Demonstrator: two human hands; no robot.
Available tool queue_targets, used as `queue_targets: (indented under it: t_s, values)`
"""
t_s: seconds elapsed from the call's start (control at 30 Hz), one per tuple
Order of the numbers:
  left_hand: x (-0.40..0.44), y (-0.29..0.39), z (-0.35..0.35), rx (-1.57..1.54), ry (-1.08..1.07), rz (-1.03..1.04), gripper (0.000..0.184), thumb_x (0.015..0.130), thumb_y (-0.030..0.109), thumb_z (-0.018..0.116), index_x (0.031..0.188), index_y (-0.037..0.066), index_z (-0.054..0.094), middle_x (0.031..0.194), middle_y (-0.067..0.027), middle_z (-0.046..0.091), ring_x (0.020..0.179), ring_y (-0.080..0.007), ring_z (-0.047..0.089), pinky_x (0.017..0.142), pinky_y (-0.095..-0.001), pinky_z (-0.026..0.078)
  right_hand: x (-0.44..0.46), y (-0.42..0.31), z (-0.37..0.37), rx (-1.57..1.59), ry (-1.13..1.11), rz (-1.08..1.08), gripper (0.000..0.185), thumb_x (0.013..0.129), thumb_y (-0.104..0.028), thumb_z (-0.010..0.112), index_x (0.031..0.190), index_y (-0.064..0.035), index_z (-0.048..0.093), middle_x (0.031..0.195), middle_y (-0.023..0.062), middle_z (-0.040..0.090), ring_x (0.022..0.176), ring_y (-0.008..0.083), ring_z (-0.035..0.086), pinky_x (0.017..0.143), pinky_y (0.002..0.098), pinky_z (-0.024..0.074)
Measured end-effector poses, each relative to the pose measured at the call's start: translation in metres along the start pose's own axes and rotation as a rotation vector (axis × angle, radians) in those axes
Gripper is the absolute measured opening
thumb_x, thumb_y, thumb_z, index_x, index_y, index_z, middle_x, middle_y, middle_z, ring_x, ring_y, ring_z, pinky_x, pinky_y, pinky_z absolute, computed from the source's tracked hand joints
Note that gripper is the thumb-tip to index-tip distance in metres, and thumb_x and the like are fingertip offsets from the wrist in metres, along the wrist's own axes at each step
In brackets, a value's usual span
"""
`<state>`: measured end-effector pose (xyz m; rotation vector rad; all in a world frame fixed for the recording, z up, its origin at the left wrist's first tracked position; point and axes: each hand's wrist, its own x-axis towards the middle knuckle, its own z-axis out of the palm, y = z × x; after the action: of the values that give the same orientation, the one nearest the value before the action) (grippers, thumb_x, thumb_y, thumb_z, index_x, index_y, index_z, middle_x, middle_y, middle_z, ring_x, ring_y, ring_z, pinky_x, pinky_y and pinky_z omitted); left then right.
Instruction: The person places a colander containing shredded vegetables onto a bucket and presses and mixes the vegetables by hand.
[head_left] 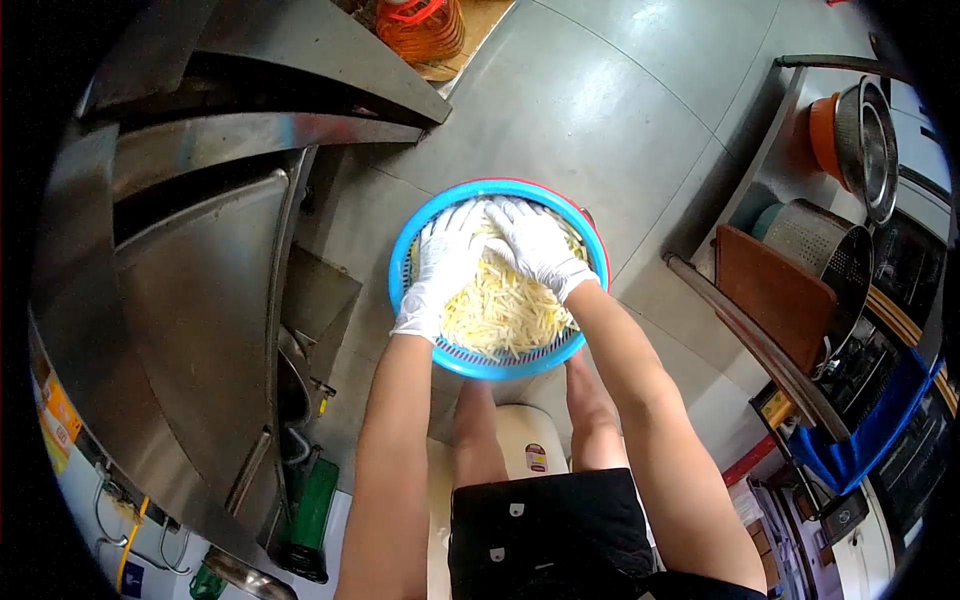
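My left hand (448, 255), white-gloved, rests outstretched, unclenched, on pale strips (505, 312). My right hand (535, 243), likewise gloved, lies outstretched on the same heap. Pale strips: inside a blue basket (490, 369), in front of my legs (597, 425).

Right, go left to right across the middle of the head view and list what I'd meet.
Steel surface → blue basket of pale strips, with the left gloved hand, then the right gloved hand over them → brown board.
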<state>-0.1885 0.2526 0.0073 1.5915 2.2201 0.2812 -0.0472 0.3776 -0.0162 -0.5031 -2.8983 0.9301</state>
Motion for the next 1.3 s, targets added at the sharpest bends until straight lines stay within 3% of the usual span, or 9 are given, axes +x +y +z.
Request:
queue_targets:
  t_s: [0.03,0.17,0.4,0.6,0.63,0.73,1.3]
  values:
    - [0.002,0.001,0.004,-0.031,-0.005,-0.044,0.050,0.093,0.029,0.053,0.140,0.012,0.048,0.141,-0.0080,0.049,0.128,-0.0273,0.044,0.107,-0.0466,0.031,0.002,0.001,0.005,-0.006,0.032,0.002,0.057,0.095,-0.044,0.049,0.133,-0.0018,0.051,0.137,0.0200,0.051,0.128,0.0339,0.046,0.111,0.0468,0.0328]
    - [-0.007,0.002,0.011,-0.068,0.046,-0.035,0.047,0.094,0.031,0.052,0.137,0.012,0.051,0.141,-0.0085,0.049,0.128,-0.0297,0.043,0.106,-0.0476,0.030,-0.010,0.003,0.003,0.041,0.061,-0.007,0.059,0.094,-0.045,0.051,0.134,-0.0030,0.051,0.135,0.0210,0.052,0.129,0.0363,0.045,0.112,0.0481,0.0305]
    - [-0.034,0.013,0.051,-0.016,0.096,0.063,0.055,0.085,0.034,0.060,0.134,0.011,0.053,0.140,-0.0108,0.049,0.129,-0.0344,0.040,0.108,-0.0528,0.027,-0.056,0.009,0.037,-0.013,0.055,0.053,0.066,0.088,-0.051,0.055,0.137,-0.0067,0.051,0.141,0.0190,0.048,0.132,0.0380,0.042,0.114,0.0540,0.0242]
    - [-0.027,0.010,0.098,0.158,0.226,0.029,0.047,0.080,0.034,0.062,0.122,0.015,0.060,0.131,-0.0077,0.053,0.124,-0.0315,0.043,0.103,-0.0535,0.029,-0.061,0.015,0.065,-0.117,0.117,0.077,0.060,0.082,-0.045,0.061,0.131,-0.0101,0.054,0.130,0.0143,0.054,0.121,0.0334,0.050,0.100,0.0552,0.0345]
    - [-0.025,0.008,0.101,0.197,0.266,0.025,0.039,0.079,0.035,0.064,0.116,0.021,0.063,0.127,-0.0029,0.056,0.121,-0.0270,0.045,0.101,-0.0523,0.031,-0.059,0.015,0.065,-0.127,0.127,0.074,0.060,0.082,-0.044,0.062,0.130,-0.0103,0.054,0.129,0.0137,0.054,0.120,0.0329,0.050,0.098,0.0549,0.0353]
    - [-0.023,0.003,0.104,0.204,0.276,0.038,0.035,0.080,0.034,0.063,0.112,0.021,0.063,0.125,-0.0020,0.056,0.118,-0.0261,0.046,0.098,-0.0504,0.032,-0.056,0.017,0.063,-0.075,0.062,0.072,0.056,0.086,-0.042,0.056,0.130,-0.0084,0.053,0.128,0.0164,0.053,0.116,0.0334,0.051,0.090,0.0555,0.0396]
    - [-0.007,-0.002,0.101,0.183,0.217,0.086,0.029,0.078,0.028,0.062,0.105,0.017,0.059,0.117,-0.0052,0.058,0.109,-0.0294,0.049,0.089,-0.0516,0.034,-0.048,0.026,0.080,0.047,0.083,0.069,0.044,0.084,-0.036,0.058,0.119,-0.0093,0.057,0.113,0.0119,0.055,0.103,0.0289,0.051,0.088,0.0536,0.0390]
